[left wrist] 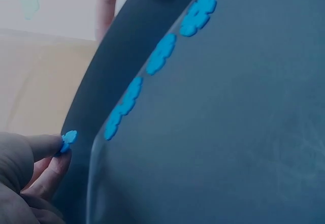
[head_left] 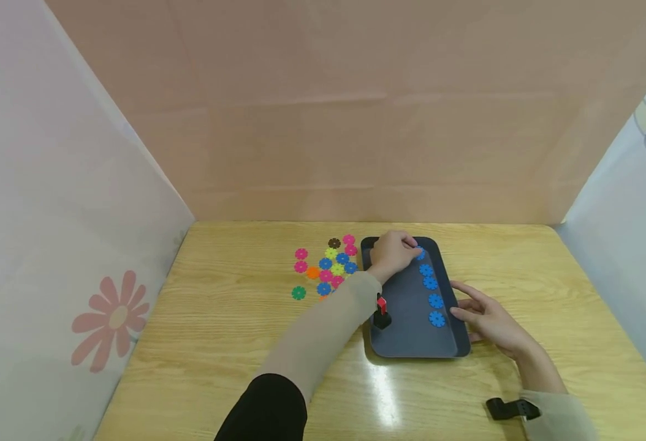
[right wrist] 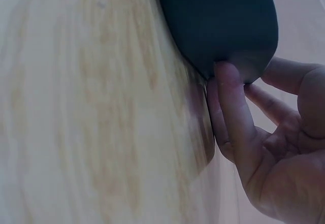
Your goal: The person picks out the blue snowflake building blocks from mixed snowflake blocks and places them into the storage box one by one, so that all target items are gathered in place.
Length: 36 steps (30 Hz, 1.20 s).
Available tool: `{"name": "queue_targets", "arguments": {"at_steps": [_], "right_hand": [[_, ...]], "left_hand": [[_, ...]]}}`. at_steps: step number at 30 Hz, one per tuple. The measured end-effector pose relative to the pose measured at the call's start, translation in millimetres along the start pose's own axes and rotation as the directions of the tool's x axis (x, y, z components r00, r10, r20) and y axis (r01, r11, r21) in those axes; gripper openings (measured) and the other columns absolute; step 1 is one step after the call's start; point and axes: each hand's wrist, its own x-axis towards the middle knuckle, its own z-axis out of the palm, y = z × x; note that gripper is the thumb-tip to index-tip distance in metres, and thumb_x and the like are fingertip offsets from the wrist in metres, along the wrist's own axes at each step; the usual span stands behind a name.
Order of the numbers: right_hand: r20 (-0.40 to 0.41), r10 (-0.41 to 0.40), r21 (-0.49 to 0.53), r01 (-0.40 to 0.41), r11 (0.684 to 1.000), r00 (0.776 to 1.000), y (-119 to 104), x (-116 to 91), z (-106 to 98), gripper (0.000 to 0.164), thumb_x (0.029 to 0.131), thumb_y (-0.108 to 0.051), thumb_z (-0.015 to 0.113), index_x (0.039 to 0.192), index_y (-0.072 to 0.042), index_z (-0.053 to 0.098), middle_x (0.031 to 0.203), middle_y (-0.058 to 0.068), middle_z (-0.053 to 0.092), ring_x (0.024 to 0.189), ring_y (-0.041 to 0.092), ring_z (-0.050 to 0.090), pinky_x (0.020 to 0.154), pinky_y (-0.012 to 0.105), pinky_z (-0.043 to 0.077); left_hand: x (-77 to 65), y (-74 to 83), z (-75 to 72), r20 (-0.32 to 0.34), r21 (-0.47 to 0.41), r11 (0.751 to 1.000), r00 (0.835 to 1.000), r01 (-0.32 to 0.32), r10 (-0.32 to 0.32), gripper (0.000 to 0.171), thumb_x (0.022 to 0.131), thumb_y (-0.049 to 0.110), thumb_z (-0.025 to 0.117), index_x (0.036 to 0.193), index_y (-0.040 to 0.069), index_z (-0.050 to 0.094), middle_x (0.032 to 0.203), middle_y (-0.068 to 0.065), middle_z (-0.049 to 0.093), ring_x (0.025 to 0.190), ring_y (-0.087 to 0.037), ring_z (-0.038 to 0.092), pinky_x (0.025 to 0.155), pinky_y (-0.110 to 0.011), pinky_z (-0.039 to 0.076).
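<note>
A dark tray (head_left: 406, 337) lies lengthwise on the wooden table. Several blue flower-shaped discs (head_left: 433, 293) lie in a column along its right side. My left hand (head_left: 410, 248) reaches over the tray's far end and pinches one more blue disc (left wrist: 68, 139) between thumb and finger, just beyond the far end of the column (left wrist: 161, 54). My right hand (head_left: 466, 305) rests on the table with straight fingers (right wrist: 229, 107) touching the tray's (right wrist: 223, 21) right rim.
A loose pile of coloured flower discs (head_left: 328, 264), pink, blue, yellow, orange, green and brown, lies left of the tray. Cloth and board walls close in the table on three sides. Bare wood shows at the left, right and front.
</note>
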Motion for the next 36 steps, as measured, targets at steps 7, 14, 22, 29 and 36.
{"name": "queue_targets", "arguments": {"at_steps": [7,14,22,29,36], "right_hand": [[0.013,-0.010,0.017,0.009,1.000,1.000,1.0,1.5,7.0,0.070,0.108,-0.019,0.059,0.166,-0.011,0.020,0.130,0.036,0.052,0.101,0.039,0.072,0.074,0.055,0.061],[0.011,-0.004,0.013,0.004,1.000,1.000,1.1,4.0,9.6,0.070,0.108,-0.020,0.059,0.166,-0.013,0.020,0.132,0.036,0.052,0.102,0.039,0.071,0.075,0.055,0.061],[0.006,-0.004,0.000,0.004,1.000,1.000,1.5,3.5,8.5,0.070,0.108,-0.019,0.059,0.166,-0.013,0.021,0.132,0.036,0.052,0.102,0.039,0.071,0.074,0.055,0.061],[-0.005,0.001,-0.022,-0.001,1.000,1.000,0.4,0.7,4.9,0.071,0.108,-0.020,0.059,0.166,-0.012,0.020,0.132,0.036,0.053,0.101,0.037,0.072,0.073,0.054,0.061],[-0.009,-0.011,-0.023,0.011,1.000,1.000,1.2,-1.7,0.3,0.070,0.108,-0.020,0.058,0.166,-0.011,0.020,0.130,0.035,0.054,0.099,0.036,0.072,0.073,0.053,0.061]], "left_hand": [[2.1,-8.3,13.8,-0.053,0.025,0.999,0.998,0.024,-0.022,0.015,0.089,0.043,0.083,0.089,0.031,0.075,0.074,0.022,0.064,0.069,0.000,0.057,0.072,-0.029,0.047],[4.1,-12.8,18.6,-0.057,0.024,0.999,0.997,0.049,-0.047,0.015,0.088,0.045,0.083,0.089,0.032,0.076,0.074,0.024,0.065,0.068,0.001,0.058,0.069,-0.028,0.048],[3.4,-11.4,13.9,-0.039,0.007,0.999,0.998,0.039,-0.039,0.015,0.089,0.043,0.083,0.096,0.031,0.077,0.079,0.023,0.067,0.071,0.002,0.059,0.072,-0.028,0.048],[0.6,-7.1,5.8,-0.020,0.015,1.000,1.000,0.007,-0.007,0.017,0.090,0.045,0.082,0.101,0.034,0.077,0.083,0.025,0.067,0.077,0.003,0.060,0.076,-0.029,0.047],[-5.9,-2.5,-9.4,0.011,-0.039,0.998,0.998,-0.054,0.054,0.020,0.091,0.042,0.081,0.106,0.030,0.078,0.084,0.024,0.069,0.075,0.003,0.060,0.072,-0.026,0.045]]}}
